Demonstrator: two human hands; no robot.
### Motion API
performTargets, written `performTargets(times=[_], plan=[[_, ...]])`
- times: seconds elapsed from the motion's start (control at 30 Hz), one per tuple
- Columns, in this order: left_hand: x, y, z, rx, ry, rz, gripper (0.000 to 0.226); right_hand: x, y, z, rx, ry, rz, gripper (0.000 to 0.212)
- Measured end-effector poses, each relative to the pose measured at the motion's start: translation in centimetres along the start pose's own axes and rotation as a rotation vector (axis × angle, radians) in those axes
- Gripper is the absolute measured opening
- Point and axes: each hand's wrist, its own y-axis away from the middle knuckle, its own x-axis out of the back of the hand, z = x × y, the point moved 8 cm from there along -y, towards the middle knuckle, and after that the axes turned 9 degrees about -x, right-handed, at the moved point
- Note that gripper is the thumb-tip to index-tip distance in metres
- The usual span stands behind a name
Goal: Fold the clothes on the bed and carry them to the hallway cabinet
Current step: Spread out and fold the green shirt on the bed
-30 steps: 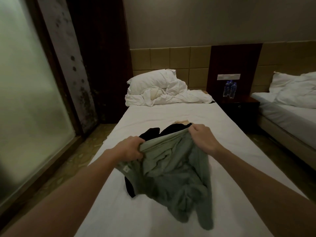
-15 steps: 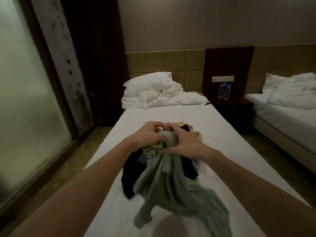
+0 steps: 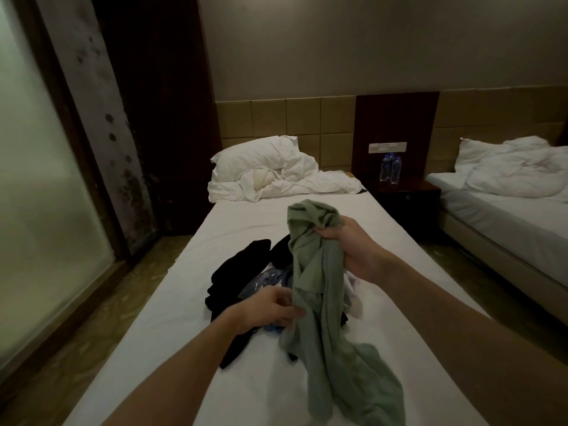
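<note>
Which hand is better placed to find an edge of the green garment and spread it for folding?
Probably the left hand: it already pinches the green garment low at its hanging edge, while the right hand grips the bunched top, holding it up.

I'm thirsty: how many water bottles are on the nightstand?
2: water bottles stand side by side, touching, on the nightstand between the beds. Others may hide behind.

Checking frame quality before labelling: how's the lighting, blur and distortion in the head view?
Head view: dim, warm light; the black clothes lose detail against the white bed. The left hand is slightly motion-blurred, the right hand gripping the green garment sharper. Wide-angle bending curves the window frame.
</note>
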Motion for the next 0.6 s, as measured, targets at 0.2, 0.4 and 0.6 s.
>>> performTargets(times=[0.2, 0.4, 0.6], plan=[[2.8, 0.7, 0.4, -0.001, 0.104, 0.048, 0.037, 3.2, 0.7, 0.0, -0.033, -0.174, -0.049, 0.033], [2.0, 1.6, -0.6, 0.133, 0.222, -0.005, 0.030, 2.2, 1.7, 1.7, -0.140, -0.156, -0.203, 0.049], [6.5, 2.1, 1.3, -0.077, -0.043, 0.376, 0.025, 4.1, 1.1, 2.2, -0.147, 0.803, 0.073, 0.052]])
